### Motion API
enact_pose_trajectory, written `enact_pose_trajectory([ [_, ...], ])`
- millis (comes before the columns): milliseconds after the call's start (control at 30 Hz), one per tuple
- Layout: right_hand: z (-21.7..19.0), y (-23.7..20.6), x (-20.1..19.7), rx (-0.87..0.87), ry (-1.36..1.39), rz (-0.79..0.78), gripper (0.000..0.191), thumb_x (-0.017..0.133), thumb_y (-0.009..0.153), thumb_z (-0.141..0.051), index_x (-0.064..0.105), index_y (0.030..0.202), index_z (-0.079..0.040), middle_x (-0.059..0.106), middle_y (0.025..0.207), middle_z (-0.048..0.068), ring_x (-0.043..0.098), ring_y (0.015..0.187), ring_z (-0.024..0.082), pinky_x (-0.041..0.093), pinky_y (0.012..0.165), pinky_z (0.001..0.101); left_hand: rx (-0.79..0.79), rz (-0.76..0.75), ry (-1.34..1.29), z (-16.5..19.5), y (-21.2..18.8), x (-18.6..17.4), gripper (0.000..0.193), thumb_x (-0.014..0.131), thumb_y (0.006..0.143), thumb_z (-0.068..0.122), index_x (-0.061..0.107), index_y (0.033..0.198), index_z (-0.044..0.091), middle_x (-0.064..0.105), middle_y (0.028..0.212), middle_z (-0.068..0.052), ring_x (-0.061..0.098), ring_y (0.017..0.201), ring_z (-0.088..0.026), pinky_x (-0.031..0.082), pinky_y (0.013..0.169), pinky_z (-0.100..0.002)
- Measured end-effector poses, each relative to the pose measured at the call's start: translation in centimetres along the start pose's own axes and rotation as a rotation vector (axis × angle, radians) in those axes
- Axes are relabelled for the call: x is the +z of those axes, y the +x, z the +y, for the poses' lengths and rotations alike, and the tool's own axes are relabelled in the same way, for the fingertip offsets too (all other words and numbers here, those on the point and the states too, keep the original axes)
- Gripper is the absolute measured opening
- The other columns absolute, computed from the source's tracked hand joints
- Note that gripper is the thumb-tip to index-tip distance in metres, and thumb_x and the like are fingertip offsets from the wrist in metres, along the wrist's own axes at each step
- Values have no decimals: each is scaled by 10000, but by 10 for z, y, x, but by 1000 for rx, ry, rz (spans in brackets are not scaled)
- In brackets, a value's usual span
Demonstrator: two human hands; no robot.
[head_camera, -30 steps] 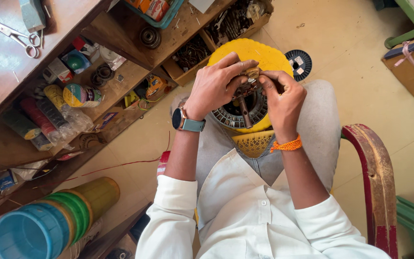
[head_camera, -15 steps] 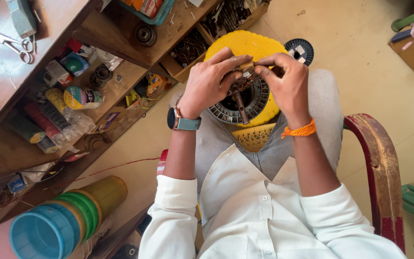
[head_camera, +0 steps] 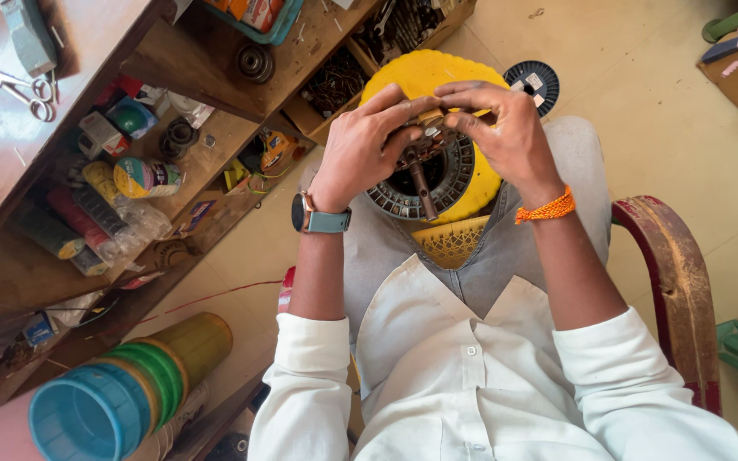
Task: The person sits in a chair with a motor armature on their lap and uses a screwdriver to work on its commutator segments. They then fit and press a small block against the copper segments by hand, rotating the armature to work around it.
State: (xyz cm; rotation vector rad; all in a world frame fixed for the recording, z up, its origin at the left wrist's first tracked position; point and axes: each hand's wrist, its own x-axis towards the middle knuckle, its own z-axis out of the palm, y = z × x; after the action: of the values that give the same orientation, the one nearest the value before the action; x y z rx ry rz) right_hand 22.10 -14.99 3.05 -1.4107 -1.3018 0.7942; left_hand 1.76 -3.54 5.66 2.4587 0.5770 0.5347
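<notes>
My left hand and right hand meet over my lap, fingertips pinched on a small metal part with a dark shaft. It hangs just above the ring-shaped motor stator, which rests on a yellow stool between my knees.

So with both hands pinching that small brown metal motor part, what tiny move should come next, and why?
Probably keep the left hand steady and let the right hand keep working the small brown metal motor part: both grip it above the round grey wound stator, shaft pointing down.
</notes>
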Motion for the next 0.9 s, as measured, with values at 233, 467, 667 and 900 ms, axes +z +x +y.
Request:
enact_pose_trajectory([
  [233, 20, -6, -4, 200, 263, 8, 407, 777, 952, -291, 724, 1225, 6, 762, 1160, 85, 712, 1068, 114, 572, 966, 264, -26, -33, -1, 4, -1, 3, 413, 717, 949, 192, 669, 1355, 242, 588, 957, -63, 662, 815, -298, 532, 683, -412],
  [467, 22, -4, -5, 187, 201, -3, 357, 807, 936, -252, 752, 1172, 11, 781, 1069, 72, 732, 991, 108, 586, 925, 257, -18, -34, 37, 3, -2, 2, 476, 721, 964, 212, 606, 1423, 263, 599, 977, -55, 663, 810, -286, 533, 671, -400],
  [667, 23, -12, 1, 204, 169, 31, 302, 810, 939, -224, 769, 1146, -8, 789, 1046, 73, 730, 959, 102, 585, 892, 246, -5, 9, -28, 11, -6, 2, 672, 700, 974, 186, 419, 1580, 262, 638, 1056, -18, 662, 853, -278, 533, 684, -378],
  [900, 22, -31, 5, 161, 195, 83, 242, 774, 957, -161, 767, 1155, -22, 784, 1114, 75, 734, 1022, 123, 587, 928, 271, 20, -6, 54, 28, -14, 5, 487, 735, 953, 185, 620, 1408, 315, 576, 925, -29, 642, 816, -254, 522, 677, -379],
])
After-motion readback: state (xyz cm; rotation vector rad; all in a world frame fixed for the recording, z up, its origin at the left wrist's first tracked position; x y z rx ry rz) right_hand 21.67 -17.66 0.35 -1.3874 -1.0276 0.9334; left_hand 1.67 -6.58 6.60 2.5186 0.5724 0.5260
